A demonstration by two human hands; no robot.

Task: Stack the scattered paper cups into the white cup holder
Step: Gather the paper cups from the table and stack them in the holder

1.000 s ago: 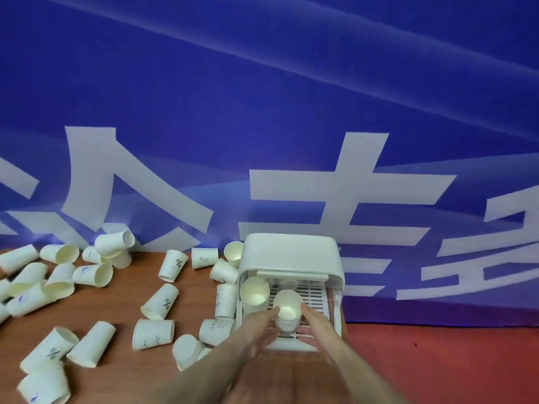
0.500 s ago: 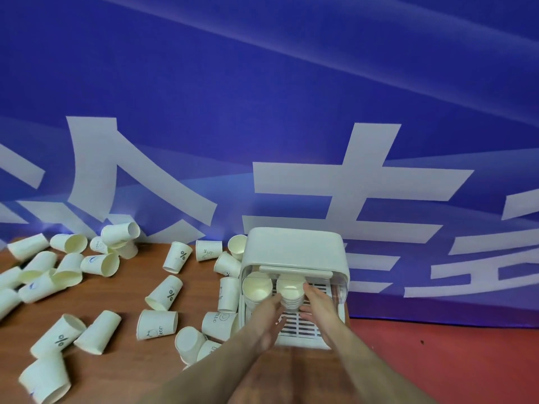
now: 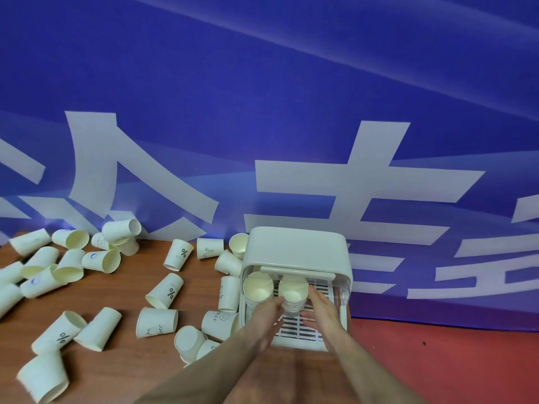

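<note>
Held stack: a short nested stack of cream paper cups [image 3: 293, 295] stands upright, mouth up, on the slatted tray of the white plastic cup holder [image 3: 297, 252], just under its raised lid.
Long axis: vertical, so the stack's wall faces both palms.
Left grip: the left hand [image 3: 267, 312] reaches in from the near left, fingers fairly straight, fingertips touching the stack's left side; it presses rather than wraps.
Right grip: the right hand [image 3: 320, 309] lies on the stack's right side, fingers extended along the wall; whether the thumb curls behind I cannot tell.
Bearing from the grips: the stack sits between the two hands and slightly beyond them, toward the back of the holder.
Neighbour: a second cream cup stack [image 3: 258, 288] stands just to the left, close beside the held one.
Nearer hand for the rest: loose paper cups [image 3: 172, 290] lie on their sides across the brown wooden worktop [image 3: 122, 293] to the left, nearer the left hand.
Judgement: the coming move likely releases the stack, then reaches left.
</note>
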